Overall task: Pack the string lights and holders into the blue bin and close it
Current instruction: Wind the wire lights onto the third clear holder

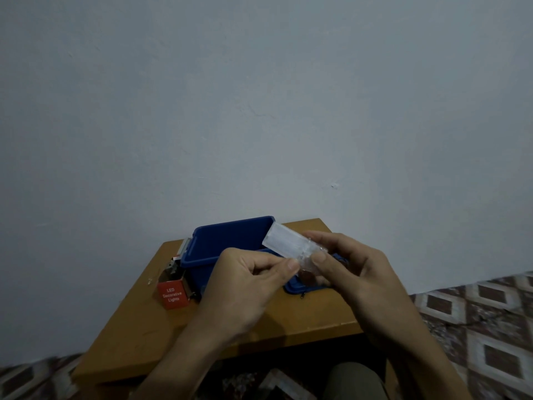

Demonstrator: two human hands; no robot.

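Note:
A clear plastic holder [284,241] is held above the table between both hands. My right hand [349,267] grips its right end with thumb and fingers. My left hand [248,278] pinches its lower left edge. Behind the hands stands the open blue bin [213,246], with its blue lid [300,288] lying flat to the right, mostly hidden by my hands. A red box marked "LED Decorative Lights" [172,294] sits open to the left of the bin, with a thin wire trailing out of it.
Everything rests on a small wooden table [259,321] set against a pale wall [259,111]. Patterned tiled floor [476,319] lies on both sides. The table's front edge is close to my knees.

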